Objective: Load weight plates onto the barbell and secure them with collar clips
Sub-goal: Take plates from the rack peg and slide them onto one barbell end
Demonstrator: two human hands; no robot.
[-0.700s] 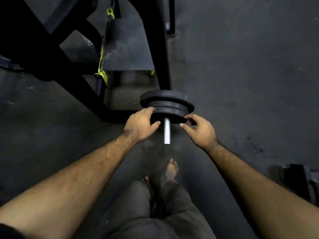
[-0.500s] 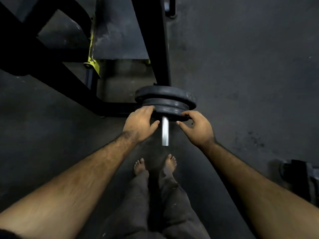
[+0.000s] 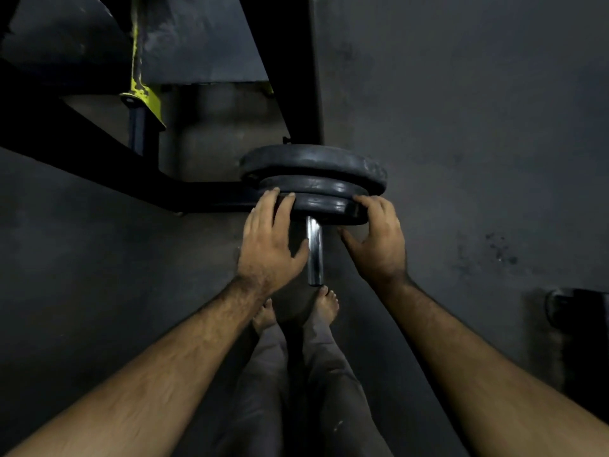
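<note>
Hands [image 3: 268, 245] now flatter on plate [image 3: 324, 209]

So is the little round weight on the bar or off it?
On. The smallest plate sits against the bigger plates, and the shiny bar end sticks out through it.

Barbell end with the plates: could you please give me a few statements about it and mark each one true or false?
1. Three plates sit on the barbell sleeve. True.
2. The nearest plate is the largest. False: the farthest plate is the widest, and the nearest is the smallest.
3. Both hands are on the nearest plate, the left hand at its left edge and the right hand at its right edge. True.
4. A collar clip is fitted on the sleeve. False: the bare metal sleeve sticks out toward the person with no clip visible.
5. The person wears shoes. False: the feet are bare.
</note>
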